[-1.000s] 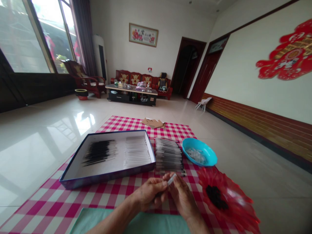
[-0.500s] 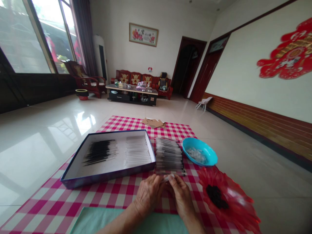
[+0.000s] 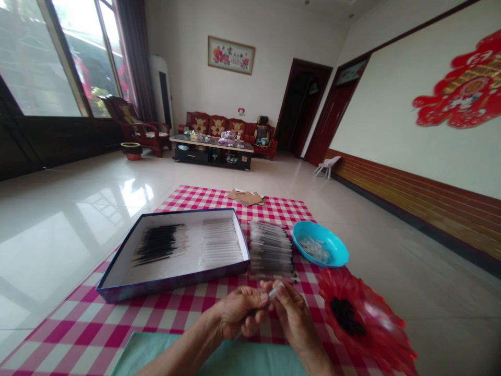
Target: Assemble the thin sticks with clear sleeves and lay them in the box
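At your ten o'clock lies the box [image 3: 176, 281], at three o'clock the red dish [image 3: 381, 318], at one o'clock the blue bowl [image 3: 335, 246]. At the centre, your left hand [image 3: 239, 310] and right hand [image 3: 294, 314], pinched closed, both hold the small translucent piece [image 3: 275, 291].

One camera, worn on the person's head, gives the single view. It looks forward and down from above the near end of the cloth [image 3: 156, 313], taking in the room at a wide angle. The left hand [image 3: 242, 312] and right hand [image 3: 293, 309] are close to it, low in the frame, seen from behind and above. The box [image 3: 176, 286] and bowl [image 3: 338, 248] lie a little farther out. The table [image 3: 191, 155], sofa [image 3: 217, 125] and picture [image 3: 230, 55] are well away, roughly facing the lens. The window [image 3: 43, 68] slants along the left edge, and the wall [image 3: 391, 99] along the right.
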Demonstrator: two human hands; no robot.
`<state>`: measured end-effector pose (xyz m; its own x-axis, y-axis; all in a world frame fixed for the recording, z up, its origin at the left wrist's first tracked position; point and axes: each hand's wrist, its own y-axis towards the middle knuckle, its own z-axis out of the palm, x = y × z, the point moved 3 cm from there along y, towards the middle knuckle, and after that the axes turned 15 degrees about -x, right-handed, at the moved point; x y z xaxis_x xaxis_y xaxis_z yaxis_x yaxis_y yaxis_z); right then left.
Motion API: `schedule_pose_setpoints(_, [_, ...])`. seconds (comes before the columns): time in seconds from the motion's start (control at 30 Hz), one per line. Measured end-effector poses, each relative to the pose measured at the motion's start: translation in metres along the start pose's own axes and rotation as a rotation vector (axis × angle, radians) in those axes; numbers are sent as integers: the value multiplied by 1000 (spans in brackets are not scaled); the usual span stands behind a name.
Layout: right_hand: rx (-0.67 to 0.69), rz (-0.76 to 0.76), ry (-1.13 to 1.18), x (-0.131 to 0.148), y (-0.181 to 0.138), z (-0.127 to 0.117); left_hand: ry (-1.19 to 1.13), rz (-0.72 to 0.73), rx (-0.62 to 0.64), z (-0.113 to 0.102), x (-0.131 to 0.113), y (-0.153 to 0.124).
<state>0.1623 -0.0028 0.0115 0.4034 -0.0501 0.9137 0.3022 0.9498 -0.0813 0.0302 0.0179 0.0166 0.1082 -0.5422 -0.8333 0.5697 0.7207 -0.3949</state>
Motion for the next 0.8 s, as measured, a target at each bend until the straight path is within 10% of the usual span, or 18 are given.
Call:
schedule_pose_setpoints(0.33, [-75, 80, 9, -13, -1, 6, 542, 770, -571, 0, -6, -4])
schedule_pose_setpoints(0.43, [-128, 22, -49, -12, -1, 3, 460, 683, -533, -1, -5, -4])
schedule_pose_setpoints(0.63, [-22, 78, 92, -3, -9, 10, -81, -69, 22, 3, 4, 0])
schedule_pose_setpoints(0.8, [-4, 133, 163, -3, -11, 15, -50, 186, -61, 3, 5, 4])
